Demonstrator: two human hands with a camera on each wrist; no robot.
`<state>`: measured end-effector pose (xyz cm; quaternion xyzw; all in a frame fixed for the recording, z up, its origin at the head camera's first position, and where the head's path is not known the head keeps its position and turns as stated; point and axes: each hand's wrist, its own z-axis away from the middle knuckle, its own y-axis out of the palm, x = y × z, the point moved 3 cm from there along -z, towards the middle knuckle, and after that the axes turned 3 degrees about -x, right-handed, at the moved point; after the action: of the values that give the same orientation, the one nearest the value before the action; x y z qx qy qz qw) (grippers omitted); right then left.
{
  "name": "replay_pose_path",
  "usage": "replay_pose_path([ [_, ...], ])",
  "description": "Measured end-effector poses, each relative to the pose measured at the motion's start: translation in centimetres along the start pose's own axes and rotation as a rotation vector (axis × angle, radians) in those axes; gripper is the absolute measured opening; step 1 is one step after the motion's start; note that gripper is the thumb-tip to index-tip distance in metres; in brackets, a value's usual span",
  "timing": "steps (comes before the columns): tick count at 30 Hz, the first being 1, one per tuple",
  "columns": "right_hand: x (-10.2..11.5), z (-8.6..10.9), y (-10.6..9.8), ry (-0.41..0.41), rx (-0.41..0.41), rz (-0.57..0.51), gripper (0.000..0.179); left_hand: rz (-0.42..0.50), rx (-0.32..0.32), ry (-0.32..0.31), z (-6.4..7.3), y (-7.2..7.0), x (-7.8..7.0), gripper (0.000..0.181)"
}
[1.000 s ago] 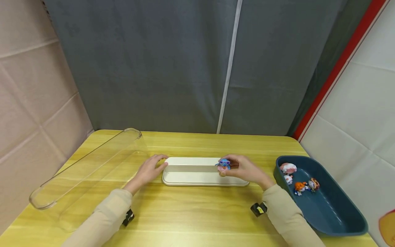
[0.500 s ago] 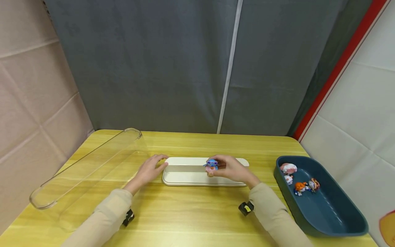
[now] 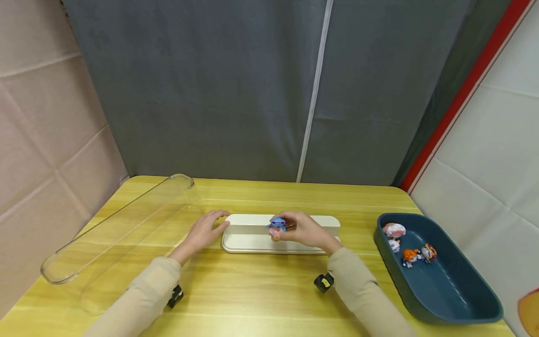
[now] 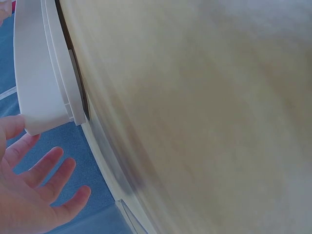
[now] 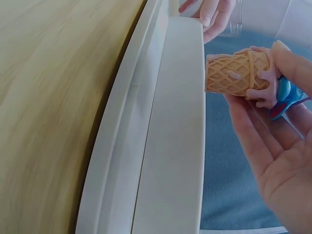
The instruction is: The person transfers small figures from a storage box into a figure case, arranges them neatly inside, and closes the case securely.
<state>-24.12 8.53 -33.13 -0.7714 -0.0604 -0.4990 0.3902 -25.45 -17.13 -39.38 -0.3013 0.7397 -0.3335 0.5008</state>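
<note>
In the head view my right hand (image 3: 304, 228) pinches a small figurine (image 3: 277, 225) with a blue head and purple glasses, held over the middle of a long white two-level stand (image 3: 244, 244). The right wrist view shows the figurine's lower part as a waffle ice cream cone (image 5: 236, 73) with pink drips, its base close over the stand's upper step (image 5: 175, 122). My left hand (image 3: 204, 235) is at the stand's left end. Thumb and index fingertips touch that end in the left wrist view, while the other fingers (image 4: 53, 180) spread loosely.
A blue-grey bin (image 3: 446, 285) at the right holds several small figurines (image 3: 410, 256). On the left lies a long clear plastic cover (image 3: 122, 234), set diagonally beside my left forearm. A grey curtain (image 3: 210, 93) hangs behind the wooden table (image 3: 252, 295).
My right hand has carried the figurine leftward along the stand, from its right part to about the middle. The left hand has stayed at the stand's left end.
</note>
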Motion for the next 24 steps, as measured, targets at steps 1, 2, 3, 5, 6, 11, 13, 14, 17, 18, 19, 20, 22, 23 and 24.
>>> replay_pose_path([
  [1,0.0,-0.1,0.1,-0.001,0.002,0.001,0.035,0.000,-0.001,0.001,0.0,0.0,0.0,0.033],
  [2,0.0,-0.3,0.2,-0.003,0.004,-0.001,0.036,0.001,-0.001,0.001,0.0,0.0,0.0,0.033],
  [3,-0.1,-0.4,0.3,-0.006,0.004,-0.003,0.036,0.000,-0.001,0.001,0.0,0.0,0.0,0.033],
  [5,-0.5,-0.8,0.6,-0.014,0.004,-0.007,0.036,0.000,0.000,0.000,0.0,0.0,0.0,0.033],
  [6,-0.8,-1.0,0.7,-0.014,0.003,-0.007,0.036,-0.001,0.001,0.000,0.0,0.0,0.1,0.033],
  [11,-2.6,-2.0,1.2,-0.006,-0.007,0.009,0.038,-0.005,0.004,-0.001,0.0,0.0,0.1,0.033],
  [13,-2.9,-2.3,1.4,-0.011,-0.012,0.014,0.038,-0.003,0.004,-0.002,-0.1,0.0,0.1,0.033],
  [14,-3.0,-2.5,1.4,-0.016,-0.016,0.016,0.038,-0.003,0.004,-0.003,-0.1,0.0,0.1,0.033],
  [17,-3.0,-2.9,1.8,-0.024,-0.026,0.023,0.038,-0.004,0.004,-0.004,-0.1,0.0,0.1,0.033],
  [18,-2.8,-2.9,1.9,-0.029,-0.028,0.028,0.037,-0.004,0.003,-0.004,-0.1,0.0,0.1,0.032],
  [19,-2.5,-2.9,2.0,-0.029,-0.032,0.028,0.037,-0.007,0.002,-0.004,-0.1,0.0,0.1,0.032],
  [20,-2.2,-2.9,2.1,-0.027,-0.034,0.027,0.036,-0.008,0.001,-0.004,-0.1,0.0,0.1,0.032],
  [22,-1.3,-2.9,2.3,-0.018,-0.039,0.023,0.037,-0.009,0.000,-0.003,-0.1,0.0,0.1,0.032],
  [23,-0.9,-2.8,2.4,-0.011,-0.043,0.022,0.037,-0.010,-0.002,-0.004,-0.1,0.0,0.1,0.032],
  [24,-0.5,-2.7,2.5,-0.004,-0.045,0.021,0.037,-0.010,-0.003,-0.004,-0.1,0.0,0.0,0.031],
])
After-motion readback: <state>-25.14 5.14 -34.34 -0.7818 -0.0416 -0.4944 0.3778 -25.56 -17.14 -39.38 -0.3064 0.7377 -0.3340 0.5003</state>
